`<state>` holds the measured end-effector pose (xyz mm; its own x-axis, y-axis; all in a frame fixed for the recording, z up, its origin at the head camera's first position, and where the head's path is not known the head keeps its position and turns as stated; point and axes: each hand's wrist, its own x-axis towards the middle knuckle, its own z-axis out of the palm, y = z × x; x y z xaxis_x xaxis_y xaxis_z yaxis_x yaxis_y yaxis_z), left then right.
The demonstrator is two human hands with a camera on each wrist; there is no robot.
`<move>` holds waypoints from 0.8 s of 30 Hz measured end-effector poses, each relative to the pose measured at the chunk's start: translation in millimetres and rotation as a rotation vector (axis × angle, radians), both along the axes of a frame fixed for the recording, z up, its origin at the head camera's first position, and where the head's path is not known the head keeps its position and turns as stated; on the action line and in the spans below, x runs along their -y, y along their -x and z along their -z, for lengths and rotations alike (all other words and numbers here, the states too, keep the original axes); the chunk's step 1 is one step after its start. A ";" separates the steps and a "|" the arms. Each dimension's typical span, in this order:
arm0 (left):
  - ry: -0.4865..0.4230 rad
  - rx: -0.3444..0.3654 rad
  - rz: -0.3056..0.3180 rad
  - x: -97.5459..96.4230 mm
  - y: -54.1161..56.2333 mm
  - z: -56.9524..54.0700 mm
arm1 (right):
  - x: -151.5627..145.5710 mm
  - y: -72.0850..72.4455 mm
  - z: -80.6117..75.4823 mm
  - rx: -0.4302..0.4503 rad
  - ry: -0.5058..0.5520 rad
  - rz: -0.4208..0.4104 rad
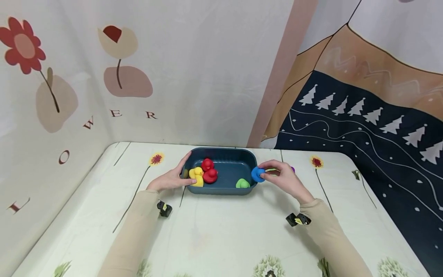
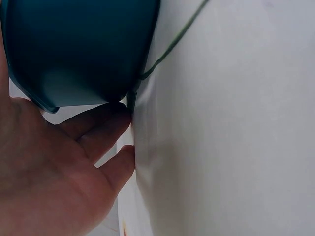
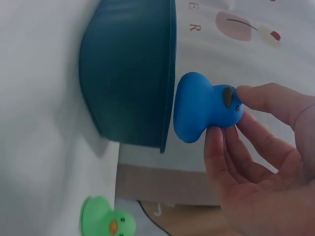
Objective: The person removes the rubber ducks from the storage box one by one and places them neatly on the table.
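Observation:
A dark teal plastic tub lies crosswise near the table's back edge. Two red rubber ducks and yellow duck shapes crowd its left end, and a green duck lies at its right front. My left hand holds the tub's left end, thumb over the rim by the yellow; the left wrist view shows fingers along the outside wall. Over the right rim, my right hand pinches a blue rubber duck by its head between thumb and fingers. Its base faces the rim in the right wrist view.
Another green duck sits on the table outside the tub, mostly behind my right hand in the head view. A bit of purple peeks out beside that hand. A flower-print cloth covers the table, with printed curtains behind and at the sides.

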<state>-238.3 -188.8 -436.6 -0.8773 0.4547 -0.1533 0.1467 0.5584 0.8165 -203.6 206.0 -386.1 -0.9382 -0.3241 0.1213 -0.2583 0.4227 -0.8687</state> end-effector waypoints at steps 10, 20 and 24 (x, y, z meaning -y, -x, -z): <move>0.003 0.001 -0.005 1.3 -1.8 -2.1 | -21.6 -6.9 0.9 -0.017 -0.030 0.028; -0.016 0.019 -0.001 -1.1 -4.3 -6.7 | -47.7 -11.7 4.7 -0.027 -0.084 0.093; -0.019 0.019 -0.010 -0.7 -3.2 -1.5 | -60.0 -12.3 3.8 -0.028 -0.072 0.126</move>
<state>-235.1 -188.1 -435.1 -0.8788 0.4491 -0.1613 0.1257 0.5438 0.8298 -191.3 266.0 -389.9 -0.9685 -0.2131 0.1286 -0.2230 0.5138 -0.8284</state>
